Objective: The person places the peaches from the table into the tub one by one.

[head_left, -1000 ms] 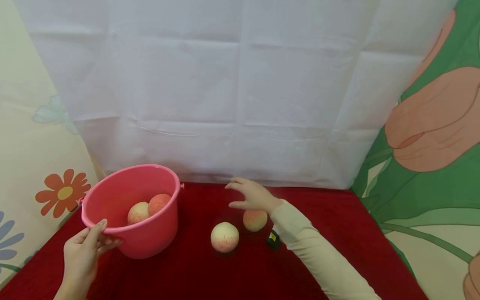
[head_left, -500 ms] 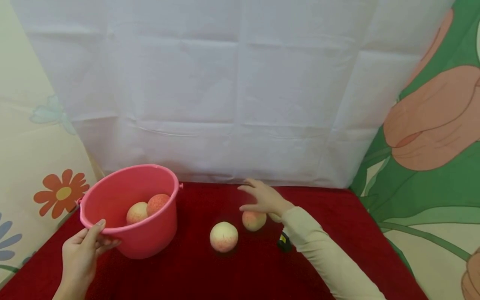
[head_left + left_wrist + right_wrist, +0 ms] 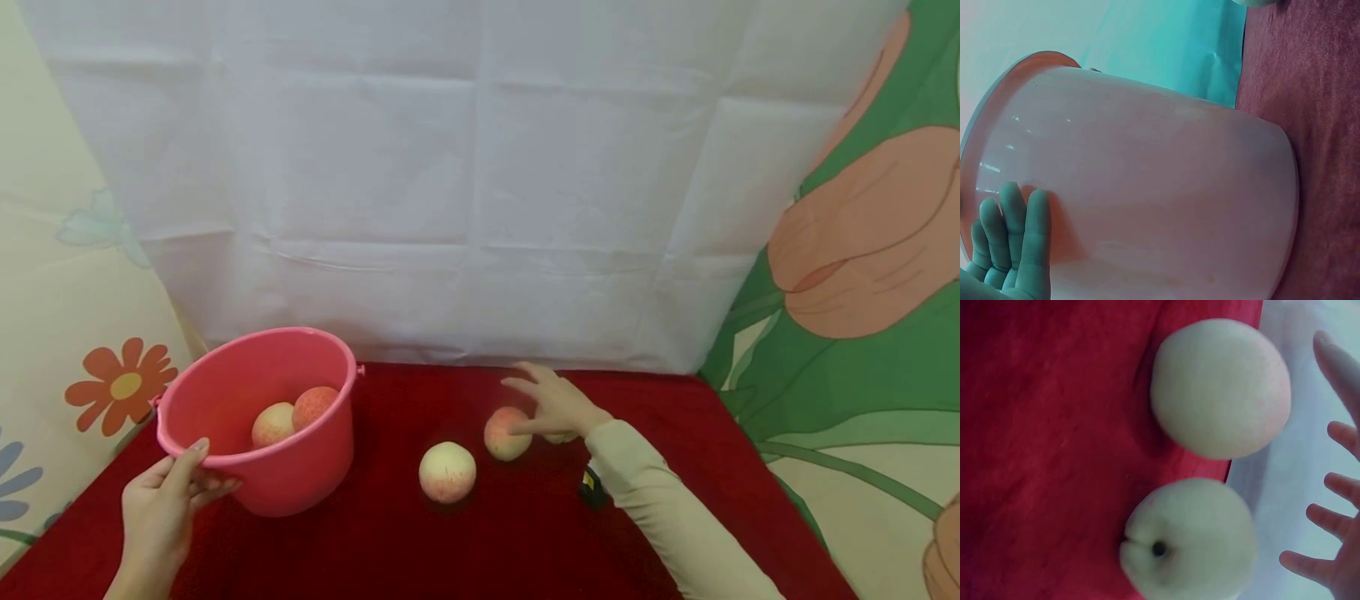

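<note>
My left hand (image 3: 161,508) holds the rim of a pink bucket (image 3: 300,483), thumb over the edge and fingers against the outer wall. In the left wrist view those fingers (image 3: 1035,237) lie along the bucket's side. Two peaches, one pale (image 3: 272,425) and one redder (image 3: 313,405), sit inside it. My right hand (image 3: 558,407) is above the table with its fingers spread, holding nothing. Beneath it lie an orange-pink peach (image 3: 504,435) and another peach (image 3: 557,438), mostly hidden by the hand. Two peaches, upper (image 3: 1219,387) and lower (image 3: 1197,540), fill the right wrist view.
A pale peach (image 3: 447,472) lies on the red cloth (image 3: 390,550) between the bucket and my right hand. A white sheet (image 3: 472,167) hangs behind the table. Flower-printed cloths stand left (image 3: 123,383) and right (image 3: 862,233). A small black device (image 3: 592,487) is at my right wrist.
My right hand has moved to the right, from above the orange-pink peach toward the peach beside it. My left hand and the bucket stay nearly where they were.
</note>
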`<state>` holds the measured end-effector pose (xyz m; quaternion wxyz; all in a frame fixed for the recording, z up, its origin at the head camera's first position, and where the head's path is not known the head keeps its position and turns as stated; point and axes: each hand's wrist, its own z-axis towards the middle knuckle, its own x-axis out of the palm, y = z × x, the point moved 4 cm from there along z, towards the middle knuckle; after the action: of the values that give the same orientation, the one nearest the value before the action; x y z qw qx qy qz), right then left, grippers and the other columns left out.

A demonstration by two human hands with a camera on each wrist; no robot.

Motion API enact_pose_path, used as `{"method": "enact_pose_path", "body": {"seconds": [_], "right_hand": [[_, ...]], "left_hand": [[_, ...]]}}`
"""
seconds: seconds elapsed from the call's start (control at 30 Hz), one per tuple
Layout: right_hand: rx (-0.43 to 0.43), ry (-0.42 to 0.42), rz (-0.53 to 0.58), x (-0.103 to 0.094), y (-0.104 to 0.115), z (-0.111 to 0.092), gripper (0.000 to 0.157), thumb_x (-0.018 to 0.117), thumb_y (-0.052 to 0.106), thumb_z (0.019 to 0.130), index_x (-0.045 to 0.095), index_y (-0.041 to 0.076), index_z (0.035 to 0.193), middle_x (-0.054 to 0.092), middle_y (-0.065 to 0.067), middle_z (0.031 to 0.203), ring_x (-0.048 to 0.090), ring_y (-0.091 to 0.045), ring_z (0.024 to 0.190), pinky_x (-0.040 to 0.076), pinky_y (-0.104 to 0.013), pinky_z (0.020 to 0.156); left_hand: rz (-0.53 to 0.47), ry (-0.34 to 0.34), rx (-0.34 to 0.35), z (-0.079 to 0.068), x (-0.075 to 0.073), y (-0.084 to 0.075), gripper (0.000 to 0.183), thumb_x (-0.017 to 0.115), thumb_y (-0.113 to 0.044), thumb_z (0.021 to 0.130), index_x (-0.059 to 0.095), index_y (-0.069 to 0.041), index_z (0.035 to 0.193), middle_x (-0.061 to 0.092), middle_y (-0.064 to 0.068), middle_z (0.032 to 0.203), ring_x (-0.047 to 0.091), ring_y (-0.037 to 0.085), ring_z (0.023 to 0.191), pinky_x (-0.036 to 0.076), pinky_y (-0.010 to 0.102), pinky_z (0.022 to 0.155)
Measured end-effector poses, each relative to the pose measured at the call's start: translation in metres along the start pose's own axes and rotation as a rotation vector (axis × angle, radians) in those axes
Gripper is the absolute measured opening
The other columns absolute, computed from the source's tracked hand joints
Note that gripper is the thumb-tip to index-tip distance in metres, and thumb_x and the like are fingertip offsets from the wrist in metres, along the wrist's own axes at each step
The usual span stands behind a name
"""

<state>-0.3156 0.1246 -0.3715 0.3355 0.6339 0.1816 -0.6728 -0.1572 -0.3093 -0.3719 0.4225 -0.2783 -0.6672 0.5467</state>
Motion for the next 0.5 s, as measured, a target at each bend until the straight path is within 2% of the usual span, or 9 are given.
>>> {"method": "enact_pose_path", "body": {"seconds": [0.1, 0.33, 0.5], "right_hand": [[0.013, 0.009, -0.010, 0.003, -0.007, -0.002, 0.078, 0.070, 0.053, 0.071, 0.046, 0.014, 0.133, 0.028, -0.015, 0.143, 0.031, -0.033, 0.127, 0.043, -0.046, 0.089], [0.090, 0.074, 0.027, 0.011, -0.019, -0.009, 0.084, 0.079, 0.046, 0.063, 0.045, 0.016, 0.134, 0.026, -0.018, 0.143, 0.027, -0.038, 0.129, 0.035, -0.062, 0.091], [0.091, 0.074, 0.060, 0.015, -0.024, -0.013, 0.085, 0.082, 0.039, 0.062, 0.045, 0.012, 0.134, 0.027, -0.021, 0.142, 0.027, -0.040, 0.128, 0.033, -0.065, 0.090]], "left_hand": [[-0.004, 0.005, 0.003, 0.003, -0.003, 0.003, 0.025, 0.061, -0.023, 0.088, 0.068, -0.009, 0.069, 0.056, 0.005, 0.052, 0.064, 0.016, 0.052, 0.054, 0.027, 0.053], [0.024, 0.008, 0.010, 0.016, -0.014, 0.014, 0.025, 0.061, -0.025, 0.088, 0.068, -0.008, 0.071, 0.058, 0.005, 0.053, 0.065, 0.018, 0.054, 0.055, 0.029, 0.055], [0.008, 0.007, -0.003, 0.009, -0.008, 0.009, 0.024, 0.061, -0.024, 0.088, 0.068, -0.009, 0.070, 0.057, 0.005, 0.053, 0.064, 0.017, 0.053, 0.055, 0.028, 0.054]]}}
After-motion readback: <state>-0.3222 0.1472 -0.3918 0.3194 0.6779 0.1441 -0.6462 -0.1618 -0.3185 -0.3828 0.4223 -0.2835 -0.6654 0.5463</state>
